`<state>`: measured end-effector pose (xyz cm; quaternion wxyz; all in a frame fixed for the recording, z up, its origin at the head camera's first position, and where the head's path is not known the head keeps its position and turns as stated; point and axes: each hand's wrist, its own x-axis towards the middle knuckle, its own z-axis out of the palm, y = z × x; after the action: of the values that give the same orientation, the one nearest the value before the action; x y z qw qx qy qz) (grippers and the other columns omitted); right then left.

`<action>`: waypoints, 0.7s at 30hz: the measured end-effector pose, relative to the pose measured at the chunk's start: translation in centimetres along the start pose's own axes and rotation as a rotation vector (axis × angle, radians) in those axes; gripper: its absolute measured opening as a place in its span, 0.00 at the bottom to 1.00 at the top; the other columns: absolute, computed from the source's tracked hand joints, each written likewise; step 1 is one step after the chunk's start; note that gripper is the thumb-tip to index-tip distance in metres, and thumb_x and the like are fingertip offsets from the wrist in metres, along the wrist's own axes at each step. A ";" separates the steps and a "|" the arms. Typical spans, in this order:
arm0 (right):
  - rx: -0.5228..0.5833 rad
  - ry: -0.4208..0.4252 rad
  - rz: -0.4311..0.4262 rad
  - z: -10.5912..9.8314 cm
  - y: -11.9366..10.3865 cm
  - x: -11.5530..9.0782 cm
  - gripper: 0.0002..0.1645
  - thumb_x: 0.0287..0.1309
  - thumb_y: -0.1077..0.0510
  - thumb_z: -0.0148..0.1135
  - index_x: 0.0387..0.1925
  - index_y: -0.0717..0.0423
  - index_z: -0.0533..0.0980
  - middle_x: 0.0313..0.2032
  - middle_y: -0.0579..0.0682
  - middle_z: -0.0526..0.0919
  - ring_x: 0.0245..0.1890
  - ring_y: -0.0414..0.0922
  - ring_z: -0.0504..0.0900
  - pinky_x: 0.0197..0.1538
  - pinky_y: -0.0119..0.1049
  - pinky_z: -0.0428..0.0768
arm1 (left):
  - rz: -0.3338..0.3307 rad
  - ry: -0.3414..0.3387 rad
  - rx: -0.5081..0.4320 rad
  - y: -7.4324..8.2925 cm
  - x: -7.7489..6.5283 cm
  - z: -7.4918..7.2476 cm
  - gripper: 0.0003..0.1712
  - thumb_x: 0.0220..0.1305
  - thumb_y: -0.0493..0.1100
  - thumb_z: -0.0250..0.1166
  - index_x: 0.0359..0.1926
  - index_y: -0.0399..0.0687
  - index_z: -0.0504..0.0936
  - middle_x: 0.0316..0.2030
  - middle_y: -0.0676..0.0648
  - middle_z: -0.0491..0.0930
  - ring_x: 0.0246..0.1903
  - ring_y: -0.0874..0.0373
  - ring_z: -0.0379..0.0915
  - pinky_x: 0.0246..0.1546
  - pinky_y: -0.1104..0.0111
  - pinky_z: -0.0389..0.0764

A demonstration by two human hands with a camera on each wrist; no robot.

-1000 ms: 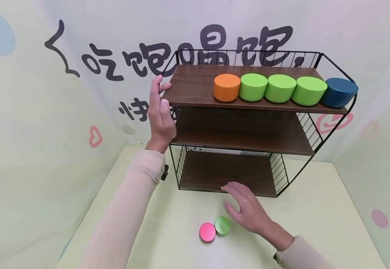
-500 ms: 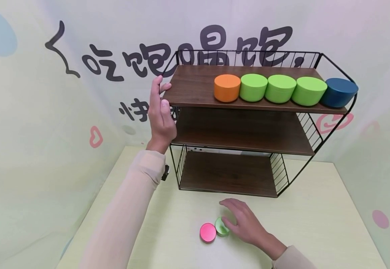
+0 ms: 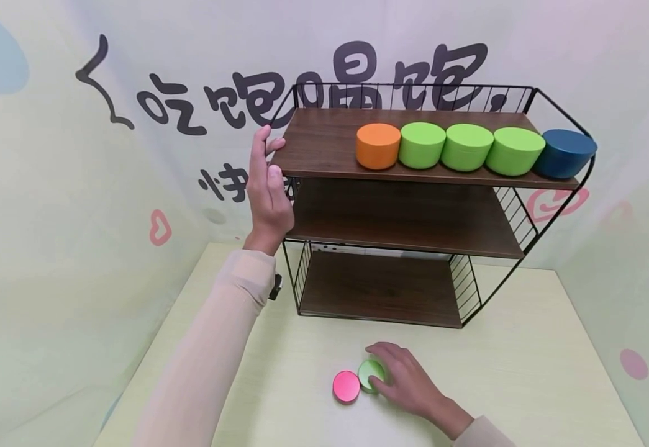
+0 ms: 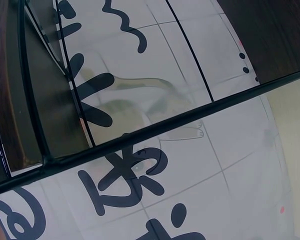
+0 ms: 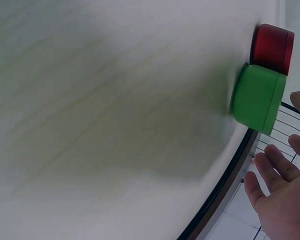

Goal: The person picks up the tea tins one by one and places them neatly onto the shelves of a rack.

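On the table, a green round tin [image 3: 370, 376] stands touching a pink-red round tin [image 3: 346, 387]. My right hand [image 3: 408, 380] is low beside the green tin, thumb and fingers spread about its right side. In the right wrist view a gap shows between the fingers [image 5: 280, 170] and the green tin [image 5: 259, 98]. At the upper left end of the three-tier shelf rack [image 3: 324, 146], my left hand [image 3: 268, 198] holds the side frame, one fingertip over the top board. Only a sliver of the left hand enters the left wrist view, behind the black frame bar [image 4: 180, 117].
Along the right of the top board, an orange tin [image 3: 378, 146], several lime-green tins [image 3: 466, 148] and a dark blue tin [image 3: 564, 153] form a row. The rack's middle board [image 3: 408, 214] and bottom board [image 3: 382, 288] bear nothing visible. Pale cloth walls [image 3: 78, 236] surround the table [image 3: 279, 372].
My right hand has come down from the rack's front edge toward the green tin, and its fingers now reach around it. The left hand and the tins stay in place.
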<state>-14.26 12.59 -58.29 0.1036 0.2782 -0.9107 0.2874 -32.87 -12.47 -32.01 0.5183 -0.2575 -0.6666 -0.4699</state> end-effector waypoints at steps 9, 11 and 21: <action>0.013 0.000 0.003 0.4 0.5 -0.7 0.27 0.47 0.52 0.75 0.51 0.51 0.79 0.50 0.48 0.83 0.54 0.48 0.80 0.53 0.49 0.78 | -0.003 -0.003 0.007 0.0 -0.1 0.0 0.33 0.66 0.44 0.38 0.68 0.33 0.65 0.54 0.39 0.79 0.58 0.52 0.73 0.44 0.68 0.68; 0.024 0.006 -0.007 0.4 0.5 -0.8 0.25 0.47 0.53 0.75 0.49 0.52 0.80 0.49 0.47 0.84 0.53 0.47 0.81 0.52 0.48 0.79 | -0.008 -0.001 0.007 -0.1 -0.1 0.0 0.33 0.66 0.44 0.38 0.68 0.32 0.65 0.54 0.38 0.79 0.58 0.52 0.73 0.42 0.69 0.67; 0.041 0.032 -0.041 0.8 0.4 -1.2 0.17 0.49 0.55 0.73 0.42 0.51 0.79 0.47 0.46 0.84 0.51 0.45 0.82 0.50 0.46 0.79 | -0.003 -0.006 0.009 -0.1 -0.1 0.0 0.33 0.66 0.44 0.38 0.68 0.32 0.65 0.55 0.38 0.78 0.58 0.51 0.72 0.42 0.69 0.68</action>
<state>-13.51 12.93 -59.60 0.1183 0.2944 -0.8968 0.3084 -32.96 -12.56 -32.12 0.5168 -0.2553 -0.6706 -0.4669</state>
